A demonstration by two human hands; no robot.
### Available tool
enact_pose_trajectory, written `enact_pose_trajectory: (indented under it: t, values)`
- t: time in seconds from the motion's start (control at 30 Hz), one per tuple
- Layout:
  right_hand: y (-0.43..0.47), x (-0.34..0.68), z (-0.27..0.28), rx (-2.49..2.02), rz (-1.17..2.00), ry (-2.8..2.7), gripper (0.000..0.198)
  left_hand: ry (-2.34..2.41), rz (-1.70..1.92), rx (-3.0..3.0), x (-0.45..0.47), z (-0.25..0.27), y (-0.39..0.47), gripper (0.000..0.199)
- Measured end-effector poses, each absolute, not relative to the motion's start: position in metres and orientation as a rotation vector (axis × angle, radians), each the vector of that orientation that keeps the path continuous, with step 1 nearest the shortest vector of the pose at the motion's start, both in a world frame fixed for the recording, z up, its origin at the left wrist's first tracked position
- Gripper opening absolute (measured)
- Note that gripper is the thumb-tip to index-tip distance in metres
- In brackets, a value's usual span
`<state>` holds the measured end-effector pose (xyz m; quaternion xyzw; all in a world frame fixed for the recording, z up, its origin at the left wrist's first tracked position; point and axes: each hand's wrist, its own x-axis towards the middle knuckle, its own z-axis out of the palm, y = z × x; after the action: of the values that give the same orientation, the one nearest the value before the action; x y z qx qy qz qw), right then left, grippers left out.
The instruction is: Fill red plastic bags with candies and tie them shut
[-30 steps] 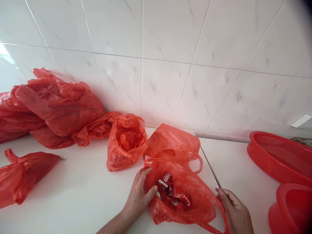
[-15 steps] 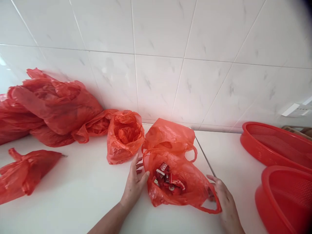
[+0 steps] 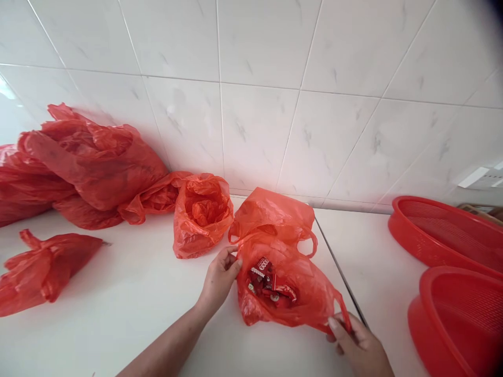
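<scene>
A kitchen or a similar utility room is suggested; whether it belongs to a home or a shop cannot be told. The counter [image 3: 149, 293] is finished in smooth, plain white and is crossed towards its right by a dark seam [image 3: 341, 267]. Behind the counter, a tiled wall [image 3: 259, 131] is seen, its pale, glossy surface streaked with faint grey veining. A white fitting [image 3: 481, 178], too small to be identified, is mounted above the counter's right end. On the counter's right, two red baskets [image 3: 412, 246] with meshed insides are set down, while red bags [image 3: 306, 277] are spread over its middle and left.
</scene>
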<state>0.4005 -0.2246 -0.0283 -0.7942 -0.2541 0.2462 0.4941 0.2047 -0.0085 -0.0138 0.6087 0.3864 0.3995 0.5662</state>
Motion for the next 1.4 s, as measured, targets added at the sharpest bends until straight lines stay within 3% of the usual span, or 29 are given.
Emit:
enact_pose_trajectory:
  t: [0.23, 0.4, 0.53, 0.73, 0.9, 1.03, 1.17, 1.3, 1.4]
  values:
    - [-0.214, 0.448, 0.044, -1.435, 0.420, -0.518, 0.029, 0.620, 1.212, 1.399, 0.206, 0.075, -0.013, 0.026]
    - [-0.184, 0.433, 0.067, -1.558, 0.290, -0.613, 0.029, 0.668, 1.124, 1.440, 0.200, 0.083, -0.016, 0.021]
    - [-0.161, 0.420, 0.085, -1.385, 0.147, -0.601, 0.022, 0.701, 1.173, 1.513, 0.198, 0.089, -0.014, 0.015]
    - [-0.133, 0.427, 0.114, -0.976, 0.515, -0.643, 0.010, 0.783, 1.454, 1.644, 0.194, 0.109, -0.020, 0.017]
    - [-0.114, 0.415, 0.124, -1.111, 0.790, -0.710, 0.022, 0.730, 1.260, 1.471, 0.195, 0.095, -0.020, 0.019]
    - [-0.115, 0.403, 0.116, -1.018, 0.732, -0.755, 0.015, 0.640, 1.203, 1.312, 0.195, 0.089, -0.020, 0.015]
    - [-0.121, 0.388, 0.099, -1.100, 0.750, -0.812, 0.037, 0.576, 1.161, 1.302, 0.196, 0.095, -0.024, 0.020]
    - [-0.127, 0.366, 0.095, -1.211, 0.791, -0.872, 0.029, 0.541, 1.129, 1.333, 0.203, 0.100, -0.034, 0.018]
    - [-0.126, 0.355, 0.098, -1.348, 0.929, -1.091, 0.045, 0.423, 1.041, 1.379, 0.210, 0.098, -0.045, 0.017]
